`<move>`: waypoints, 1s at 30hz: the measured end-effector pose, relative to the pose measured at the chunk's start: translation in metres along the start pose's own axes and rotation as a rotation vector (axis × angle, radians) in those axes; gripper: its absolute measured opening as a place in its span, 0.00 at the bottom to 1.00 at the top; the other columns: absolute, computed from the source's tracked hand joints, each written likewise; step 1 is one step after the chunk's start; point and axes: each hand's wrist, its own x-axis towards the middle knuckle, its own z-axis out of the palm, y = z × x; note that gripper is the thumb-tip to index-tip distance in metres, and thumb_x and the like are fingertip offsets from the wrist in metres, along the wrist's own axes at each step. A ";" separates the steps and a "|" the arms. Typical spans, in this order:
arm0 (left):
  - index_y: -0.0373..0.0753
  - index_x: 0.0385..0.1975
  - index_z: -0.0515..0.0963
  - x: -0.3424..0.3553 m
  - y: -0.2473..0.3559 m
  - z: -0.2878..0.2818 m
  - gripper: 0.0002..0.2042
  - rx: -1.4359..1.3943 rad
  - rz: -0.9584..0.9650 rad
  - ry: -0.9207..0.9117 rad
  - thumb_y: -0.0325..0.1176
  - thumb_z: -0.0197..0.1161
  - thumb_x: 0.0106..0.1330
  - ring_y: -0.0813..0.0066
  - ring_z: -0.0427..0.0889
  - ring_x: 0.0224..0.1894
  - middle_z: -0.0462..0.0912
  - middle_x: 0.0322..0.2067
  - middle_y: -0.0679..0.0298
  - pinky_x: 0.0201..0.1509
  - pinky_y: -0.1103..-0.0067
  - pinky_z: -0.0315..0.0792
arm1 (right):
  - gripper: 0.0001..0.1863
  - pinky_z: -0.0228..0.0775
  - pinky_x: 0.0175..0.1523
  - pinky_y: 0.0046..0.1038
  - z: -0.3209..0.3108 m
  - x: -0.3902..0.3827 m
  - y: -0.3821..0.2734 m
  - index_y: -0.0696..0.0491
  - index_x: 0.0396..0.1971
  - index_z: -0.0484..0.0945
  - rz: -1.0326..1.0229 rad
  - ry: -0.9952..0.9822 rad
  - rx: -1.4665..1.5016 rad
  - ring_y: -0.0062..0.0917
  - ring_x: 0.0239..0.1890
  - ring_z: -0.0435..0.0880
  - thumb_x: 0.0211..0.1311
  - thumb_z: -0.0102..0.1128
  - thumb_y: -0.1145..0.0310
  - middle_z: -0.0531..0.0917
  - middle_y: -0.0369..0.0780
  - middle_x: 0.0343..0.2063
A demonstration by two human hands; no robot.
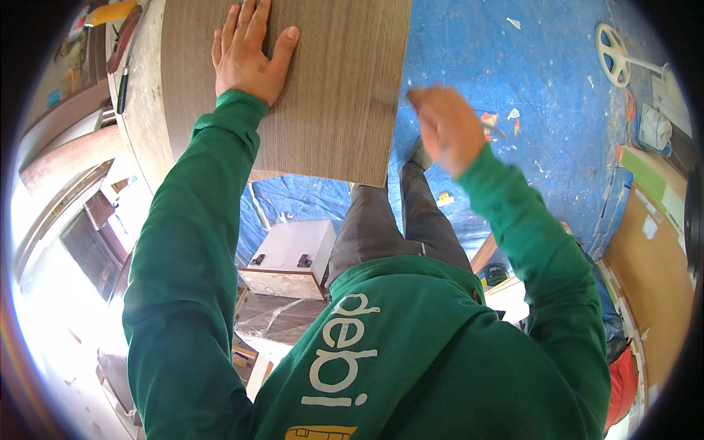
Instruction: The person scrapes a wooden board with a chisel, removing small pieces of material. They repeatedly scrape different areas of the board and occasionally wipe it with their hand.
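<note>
My left hand lies flat on a brown wood-grain board, its fingers stretched and the thumb apart. The board rests on a pale worktop that shows along its left side. Just off the board's right edge is my right hand, blurred by motion, with its fingers curled in. Something thin and greyish sticks out behind that fist, and a dark tip shows at its front. What it is I cannot make out. A tool with a black handle and a thin shaft lies on the worktop, left of the board.
Blue sheeting with scraps on it covers the floor. A white wheel-shaped object stands at the far right. Below the board is a whitish cabinet box with black fittings. A brown panel leans at the right.
</note>
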 end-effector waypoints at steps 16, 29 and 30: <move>0.40 0.76 0.59 0.007 0.030 -0.034 0.34 -0.025 -0.128 -0.177 0.53 0.51 0.75 0.49 0.50 0.80 0.56 0.77 0.51 0.81 0.57 0.42 | 0.11 0.73 0.39 0.41 -0.034 0.009 -0.016 0.51 0.42 0.79 -0.105 -0.270 -0.277 0.39 0.34 0.78 0.58 0.59 0.74 0.77 0.41 0.30; 0.40 0.77 0.58 0.008 0.029 -0.033 0.35 0.002 -0.137 -0.211 0.54 0.50 0.75 0.51 0.48 0.80 0.54 0.78 0.52 0.82 0.59 0.40 | 0.07 0.75 0.40 0.45 -0.039 0.031 -0.005 0.52 0.38 0.79 -0.015 -0.151 -0.265 0.42 0.35 0.81 0.60 0.58 0.73 0.80 0.44 0.33; 0.40 0.77 0.58 0.008 0.029 -0.033 0.35 0.003 -0.136 -0.208 0.54 0.50 0.75 0.51 0.48 0.80 0.54 0.78 0.52 0.82 0.59 0.40 | 0.06 0.76 0.39 0.46 -0.036 0.016 -0.020 0.52 0.36 0.79 -0.013 -0.220 -0.277 0.43 0.35 0.82 0.59 0.58 0.72 0.81 0.43 0.33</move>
